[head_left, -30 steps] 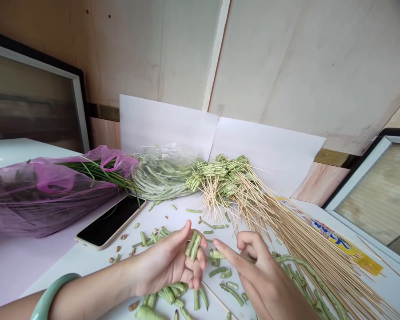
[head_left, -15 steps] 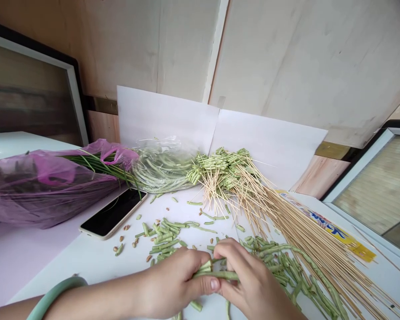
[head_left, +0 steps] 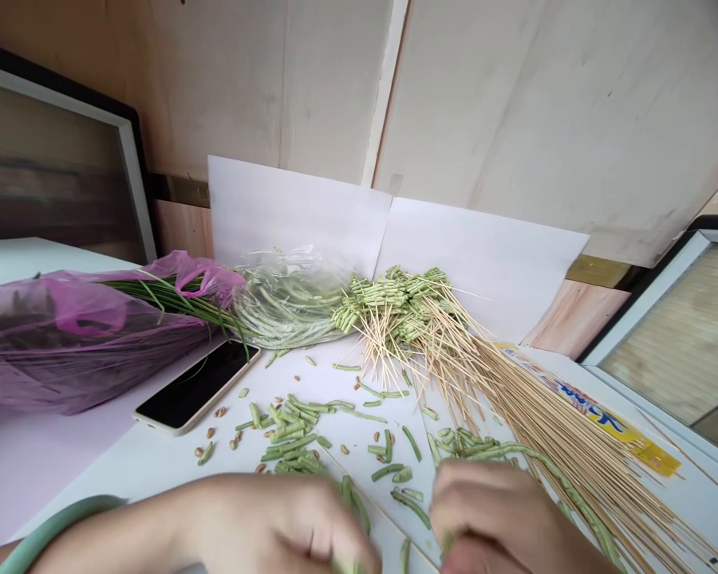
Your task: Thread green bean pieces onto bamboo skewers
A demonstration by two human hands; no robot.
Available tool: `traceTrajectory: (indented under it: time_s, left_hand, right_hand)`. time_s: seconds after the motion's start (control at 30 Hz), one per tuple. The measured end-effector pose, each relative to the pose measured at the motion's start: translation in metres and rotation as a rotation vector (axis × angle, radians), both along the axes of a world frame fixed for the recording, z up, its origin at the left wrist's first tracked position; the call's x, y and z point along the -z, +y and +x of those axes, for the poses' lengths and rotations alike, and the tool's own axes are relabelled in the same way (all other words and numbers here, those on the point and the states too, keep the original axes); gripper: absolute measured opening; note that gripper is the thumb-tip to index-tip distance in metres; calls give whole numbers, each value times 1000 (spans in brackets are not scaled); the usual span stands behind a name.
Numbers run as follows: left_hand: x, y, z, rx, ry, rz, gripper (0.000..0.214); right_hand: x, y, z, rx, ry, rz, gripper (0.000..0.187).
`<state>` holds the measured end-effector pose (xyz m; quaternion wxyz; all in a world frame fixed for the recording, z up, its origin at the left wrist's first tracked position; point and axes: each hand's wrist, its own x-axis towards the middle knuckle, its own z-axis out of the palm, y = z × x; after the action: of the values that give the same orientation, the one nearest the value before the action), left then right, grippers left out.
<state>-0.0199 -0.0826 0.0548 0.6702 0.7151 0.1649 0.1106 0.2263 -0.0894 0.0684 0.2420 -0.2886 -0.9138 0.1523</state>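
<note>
My left hand (head_left: 287, 518), with a green bangle (head_left: 65, 518) on its wrist, is closed at the bottom of the view. Green long bean pieces (head_left: 350, 564) show at its blurred fingers. My right hand (head_left: 496, 514) is curled closed a short way to the right, a bit of green bean (head_left: 447, 544) showing at its fingertips. Between the hands a thin bamboo skewer (head_left: 398, 528) runs slantwise; what holds it, if anything, I cannot tell. Cut bean pieces (head_left: 296, 426) and small brown seeds (head_left: 220, 412) lie scattered beyond my left hand. The fingertips are partly out of frame.
Skewers threaded with bean pieces (head_left: 395, 291) are piled at the back, beside many bare skewers (head_left: 550, 414) and a yellow wrapper (head_left: 652, 454). To the left are a phone (head_left: 197, 387), a clear bag of beans (head_left: 293, 299) and a purple bag of greens (head_left: 96, 343).
My hands, together around bean pieces before, have drawn apart and lower toward the bottom edge. The slanting skewer and more bean pieces now show between them.
</note>
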Motion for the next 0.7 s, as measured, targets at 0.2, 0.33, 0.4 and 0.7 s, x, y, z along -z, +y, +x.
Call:
traceTrajectory:
  time_s: [0.2,0.33,0.4,0.7]
  left_hand:
    - [7,9,6,-469,-274,-654,45]
    - [18,15,10,-514,-238,-756,47]
    - [22,14,13,-531,-208,-728,49]
    - [17,-4,21,-388,42,-300,61]
  right_hand:
    - [-5,8,-9,124,57,27,28]
    - [3,8,-13,75,42,144,40]
    - [8,8,-18,34,70,208,44]
    - [27,1,-44,65,292,418,25]
